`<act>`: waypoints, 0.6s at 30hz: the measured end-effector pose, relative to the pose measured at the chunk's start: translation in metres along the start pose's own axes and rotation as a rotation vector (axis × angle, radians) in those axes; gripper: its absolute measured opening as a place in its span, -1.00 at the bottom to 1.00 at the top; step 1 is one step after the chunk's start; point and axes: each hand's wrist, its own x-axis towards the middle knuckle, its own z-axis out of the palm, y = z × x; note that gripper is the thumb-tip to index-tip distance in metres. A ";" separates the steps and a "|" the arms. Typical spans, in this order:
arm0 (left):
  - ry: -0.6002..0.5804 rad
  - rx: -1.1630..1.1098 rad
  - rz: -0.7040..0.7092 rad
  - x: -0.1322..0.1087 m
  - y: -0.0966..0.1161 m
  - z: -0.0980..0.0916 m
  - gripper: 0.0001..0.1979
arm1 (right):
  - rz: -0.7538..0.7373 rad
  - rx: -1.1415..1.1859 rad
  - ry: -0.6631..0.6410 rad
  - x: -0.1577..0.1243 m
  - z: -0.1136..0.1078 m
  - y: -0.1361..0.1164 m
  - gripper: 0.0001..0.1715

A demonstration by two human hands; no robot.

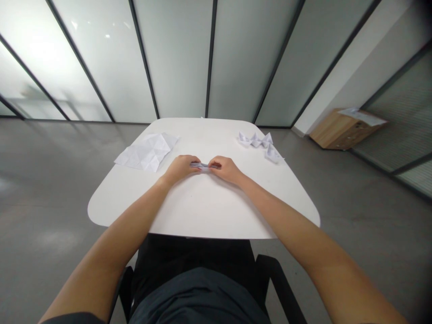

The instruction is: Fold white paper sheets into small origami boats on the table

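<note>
Between my two hands, just above the middle of the white table (209, 211), is a narrow piece of folded white paper (203, 166). My left hand (183, 167) pinches its left end, fingers closed. The right end is gripped by my right hand (227, 168), thumb and fingertips pressed together. Parts of the paper are hidden behind the fingers. Creased white sheets (151, 150) lie spread at the table's left side. On the right side sit several folded paper shapes (256, 140) with pointed corners, close to the edge.
Frosted glass panels (175, 58) with dark frames stand behind the table. A wooden cabinet (340, 130) with papers on top is on the floor at the right. A black chair armrest (280, 279) is near my right side.
</note>
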 end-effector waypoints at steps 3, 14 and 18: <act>-0.022 -0.014 -0.004 -0.001 -0.003 0.001 -0.52 | -0.026 -0.042 -0.031 -0.001 -0.003 0.001 -0.85; 0.022 -0.222 -0.087 -0.006 -0.030 -0.012 -0.75 | -0.001 -0.145 -0.090 -0.005 -0.025 0.008 -0.80; -0.005 -0.211 -0.138 -0.008 -0.028 -0.016 -0.78 | 0.002 -0.160 -0.088 -0.006 -0.024 0.006 -0.79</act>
